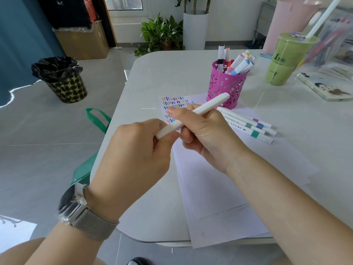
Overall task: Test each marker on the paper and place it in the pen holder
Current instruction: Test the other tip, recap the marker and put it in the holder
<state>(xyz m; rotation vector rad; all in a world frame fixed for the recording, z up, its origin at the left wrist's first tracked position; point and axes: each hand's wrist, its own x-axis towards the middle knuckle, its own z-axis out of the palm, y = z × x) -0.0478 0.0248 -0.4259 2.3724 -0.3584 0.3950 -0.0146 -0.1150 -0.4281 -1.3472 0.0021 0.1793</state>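
I hold a marker [193, 113] above the paper [210, 188], right hand [206, 134] gripping its barrel, left hand [137, 150] pinching the cap end. I judge I'm uncapping it; next comes a test squiggle, then the holder [225, 87].

Bright, soft daylight, glare streaks on the glossy floor [23, 88], wide-angle bending and blur toward the edges.

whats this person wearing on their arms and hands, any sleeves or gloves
No gloves and no sleeves in view: both forearms are bare. The left wrist carries a watch with a dark face, a clear case and a silver woven mesh band. The right hand and wrist wear nothing.
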